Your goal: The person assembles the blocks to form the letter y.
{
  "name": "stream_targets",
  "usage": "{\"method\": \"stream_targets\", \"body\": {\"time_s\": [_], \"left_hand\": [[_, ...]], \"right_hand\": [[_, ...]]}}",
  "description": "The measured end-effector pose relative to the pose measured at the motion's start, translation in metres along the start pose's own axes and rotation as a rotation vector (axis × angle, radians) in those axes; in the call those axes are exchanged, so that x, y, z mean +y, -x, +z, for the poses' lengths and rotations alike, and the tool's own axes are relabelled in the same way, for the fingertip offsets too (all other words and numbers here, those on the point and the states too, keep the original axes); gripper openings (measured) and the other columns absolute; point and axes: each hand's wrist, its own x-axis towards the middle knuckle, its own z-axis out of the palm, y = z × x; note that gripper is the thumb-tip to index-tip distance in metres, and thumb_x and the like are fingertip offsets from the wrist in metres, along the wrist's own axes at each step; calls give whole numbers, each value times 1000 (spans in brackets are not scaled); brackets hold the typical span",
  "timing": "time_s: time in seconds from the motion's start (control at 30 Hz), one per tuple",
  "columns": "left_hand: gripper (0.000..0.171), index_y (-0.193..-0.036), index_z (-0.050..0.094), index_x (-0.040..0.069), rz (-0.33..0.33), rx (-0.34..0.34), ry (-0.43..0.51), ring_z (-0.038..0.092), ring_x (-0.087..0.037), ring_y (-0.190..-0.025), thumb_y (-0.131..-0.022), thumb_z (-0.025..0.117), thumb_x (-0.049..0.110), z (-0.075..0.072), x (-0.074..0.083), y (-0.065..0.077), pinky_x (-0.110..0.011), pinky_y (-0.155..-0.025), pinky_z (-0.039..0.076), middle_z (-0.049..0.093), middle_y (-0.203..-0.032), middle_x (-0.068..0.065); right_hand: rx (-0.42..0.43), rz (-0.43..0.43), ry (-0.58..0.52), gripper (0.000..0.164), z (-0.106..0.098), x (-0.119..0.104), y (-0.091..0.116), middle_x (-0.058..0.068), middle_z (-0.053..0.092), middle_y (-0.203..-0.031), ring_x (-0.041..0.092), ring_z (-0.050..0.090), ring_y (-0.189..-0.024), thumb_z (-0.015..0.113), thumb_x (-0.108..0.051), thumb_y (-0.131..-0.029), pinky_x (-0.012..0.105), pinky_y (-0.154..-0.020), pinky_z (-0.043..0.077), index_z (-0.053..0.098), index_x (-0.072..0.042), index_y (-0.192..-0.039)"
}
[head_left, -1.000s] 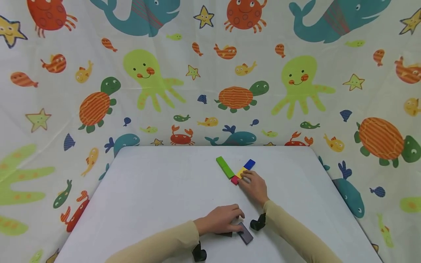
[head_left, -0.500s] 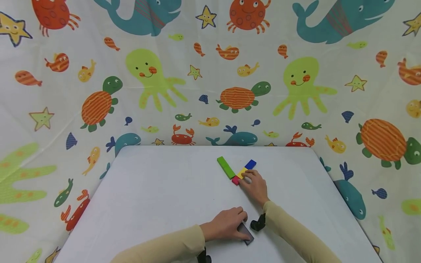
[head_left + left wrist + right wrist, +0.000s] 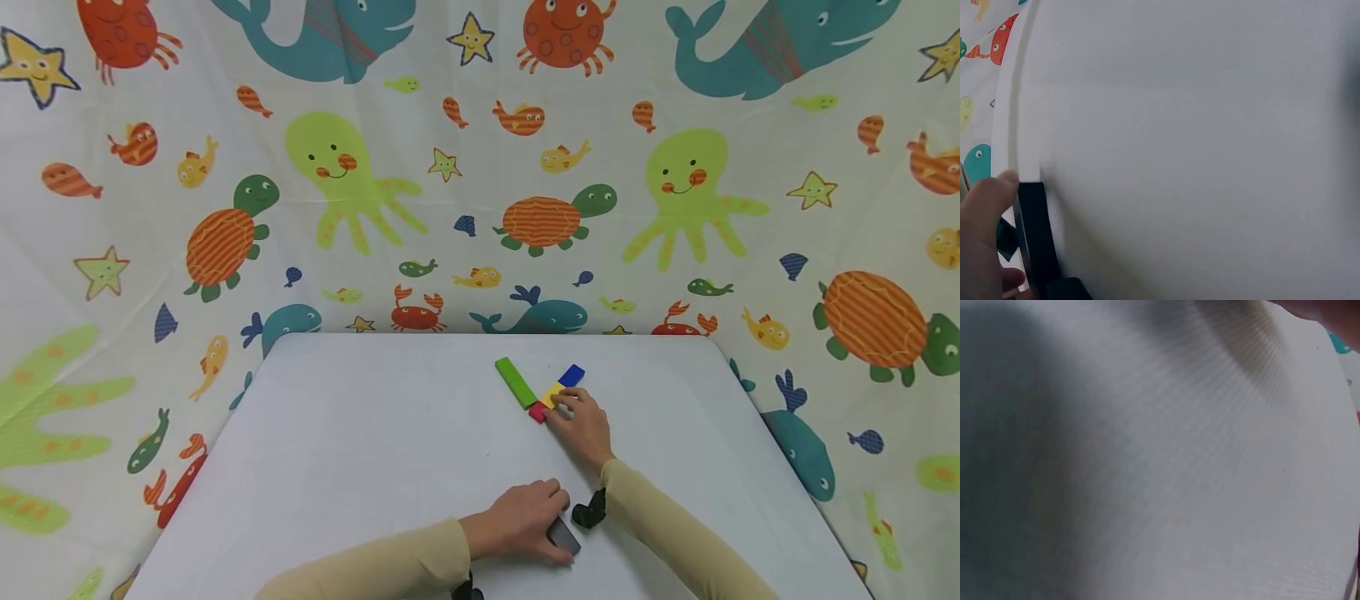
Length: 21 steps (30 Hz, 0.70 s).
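Observation:
In the head view, my left hand point(image 3: 521, 521) grips a dark grey block point(image 3: 564, 536) near the front of the table, thumb on the near side and fingers on the far side. The left wrist view shows its thumb beside a long dark bar point(image 3: 1036, 234). My right hand point(image 3: 585, 427) is farther back, fingers bent, index fingertip on a yellow block point(image 3: 551, 394) and thumb beside a small red block point(image 3: 537, 412). A blue block point(image 3: 572, 375) continues the yellow one; a long green block point(image 3: 516, 382) slants in from the left, making a V shape.
A white table point(image 3: 360, 433) carries the blocks. Behind it hangs a curtain point(image 3: 450, 208) printed with sea animals. A black wrist camera point(image 3: 589, 509) on the right wrist sits just right of the left hand. The right wrist view shows mostly blurred tabletop.
My left hand has moved right onto the dark grey block and closed its thumb and fingers around it. My right hand stays at the yellow and red blocks.

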Motion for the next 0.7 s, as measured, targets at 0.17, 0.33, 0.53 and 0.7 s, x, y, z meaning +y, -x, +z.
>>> {"method": "stream_targets", "body": {"time_s": [0.17,0.33,0.53,0.7], "left_hand": [[53,-114,56,14,10,-26,-9,42,-2,-77,-82,71,53,-6,3,-3,-9,-62,34,51,-100,7],[49,-119,56,13,-3,-49,-44,46,-5,-87,-83,72,41,-14,-5,-2,-12,-73,39,55,-109,4],[41,-117,58,11,-10,7,-129,51,-10,-98,-84,71,32,-17,-23,2,-15,-83,44,57,-115,0],[35,-118,61,7,-75,65,-110,52,-15,-116,-86,67,21,-14,-41,4,-20,-94,46,55,-130,-5]], "right_hand": [[12,-15,22,36,-1,-1,1,10,63,-119,29,59,-112,74,-34,-87,51,-90,47,74,-9,-113],[-18,-14,36,37,-1,-4,0,10,62,-120,29,60,-109,74,-35,-87,50,-90,49,73,-8,-113],[-58,6,74,38,-1,-4,-3,9,61,-121,27,61,-107,73,-38,-88,46,-89,50,73,-11,-115],[-63,4,74,38,-4,-5,-3,9,61,-121,27,61,-105,74,-36,-87,47,-87,49,73,-10,-115]]}}
